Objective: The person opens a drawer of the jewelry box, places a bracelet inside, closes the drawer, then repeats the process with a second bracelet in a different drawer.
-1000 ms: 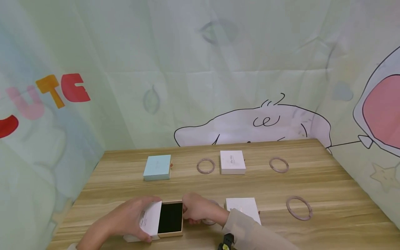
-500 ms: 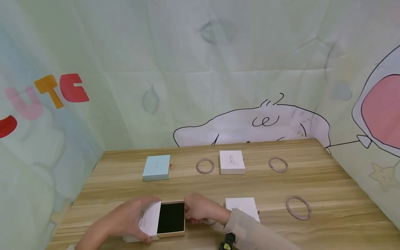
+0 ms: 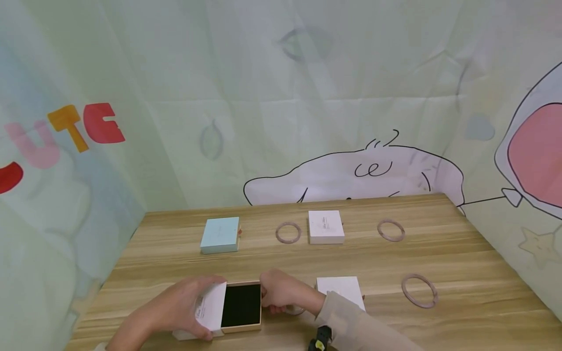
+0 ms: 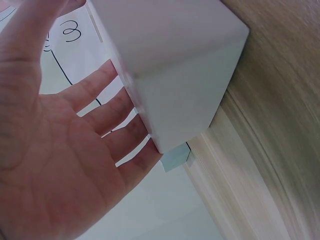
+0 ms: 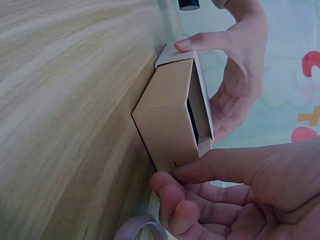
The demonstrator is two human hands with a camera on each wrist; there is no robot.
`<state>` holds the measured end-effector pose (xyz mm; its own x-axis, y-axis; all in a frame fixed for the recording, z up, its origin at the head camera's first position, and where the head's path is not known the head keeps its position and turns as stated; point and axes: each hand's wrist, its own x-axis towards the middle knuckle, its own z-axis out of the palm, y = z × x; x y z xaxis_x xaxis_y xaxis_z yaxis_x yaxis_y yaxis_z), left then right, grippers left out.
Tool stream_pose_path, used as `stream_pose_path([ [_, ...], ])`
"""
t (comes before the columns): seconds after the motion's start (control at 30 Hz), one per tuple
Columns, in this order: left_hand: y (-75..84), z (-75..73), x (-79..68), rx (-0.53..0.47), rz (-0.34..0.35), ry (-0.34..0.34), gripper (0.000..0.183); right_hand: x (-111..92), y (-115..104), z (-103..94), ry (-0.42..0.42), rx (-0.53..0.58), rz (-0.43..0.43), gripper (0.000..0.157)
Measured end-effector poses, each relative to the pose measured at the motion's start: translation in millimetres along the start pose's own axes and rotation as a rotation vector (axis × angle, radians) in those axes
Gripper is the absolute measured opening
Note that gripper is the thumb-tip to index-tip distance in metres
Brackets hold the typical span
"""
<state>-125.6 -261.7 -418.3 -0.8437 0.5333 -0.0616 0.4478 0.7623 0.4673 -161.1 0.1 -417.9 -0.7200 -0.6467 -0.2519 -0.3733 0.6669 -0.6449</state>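
A white jewelry drawer box (image 3: 211, 307) lies on the table, its tan drawer (image 5: 167, 130) slid partway out to the right. A black lining (image 3: 241, 305) shows inside the drawer. My left hand (image 3: 182, 303) holds the white sleeve from the left, thumb at the near side and fingers at the far side. At the drawer's front face, my right hand (image 3: 281, 291) pinches with thumb and index finger; what lies between the fingertips is hidden. A pale purple bangle (image 5: 134, 227) rests just beyond the drawer, largely covered by the right hand in the head view.
Farther back stand a light blue box (image 3: 220, 235) and a white box (image 3: 326, 226). Another white box (image 3: 340, 288) is partly behind the right forearm. More bangles lie around: one back center (image 3: 288, 233), one back right (image 3: 391, 230), one front right (image 3: 419, 291).
The drawer has slid a little farther right out of its sleeve, with the right hand moving along. My left hand has stayed in place on the sleeve.
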Motion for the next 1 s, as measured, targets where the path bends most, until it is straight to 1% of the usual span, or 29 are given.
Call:
stream_pose_path([
  [0.23,0.5,-0.5,0.5,0.002,0.02,0.012,0.098,-1.2,2.2,-1.6,0.017,0.021,0.007,0.033],
  [0.37,1.2,-1.0,0.7,0.0,0.022,0.011,0.099,-2.4,3.7,-3.8,0.03,0.023,-0.008,0.033],
  [0.67,1.3,-1.1,0.3,-0.002,0.029,0.021,0.099,-5.7,5.8,-11.4,0.097,-0.092,-0.089,0.02],
  [0.87,0.3,-0.3,-0.9,0.004,0.037,0.033,0.099,-7.9,7.2,-12.7,0.116,-0.099,-0.075,0.021],
  [0.93,-0.2,0.0,-1.0,0.006,0.034,0.032,0.099,-8.7,7.5,-13.4,0.122,-0.114,-0.069,0.021],
  [1.0,-0.8,0.3,-0.8,0.006,0.03,0.03,0.099,-9.9,8.4,-14.0,0.135,-0.154,-0.063,0.023],
])
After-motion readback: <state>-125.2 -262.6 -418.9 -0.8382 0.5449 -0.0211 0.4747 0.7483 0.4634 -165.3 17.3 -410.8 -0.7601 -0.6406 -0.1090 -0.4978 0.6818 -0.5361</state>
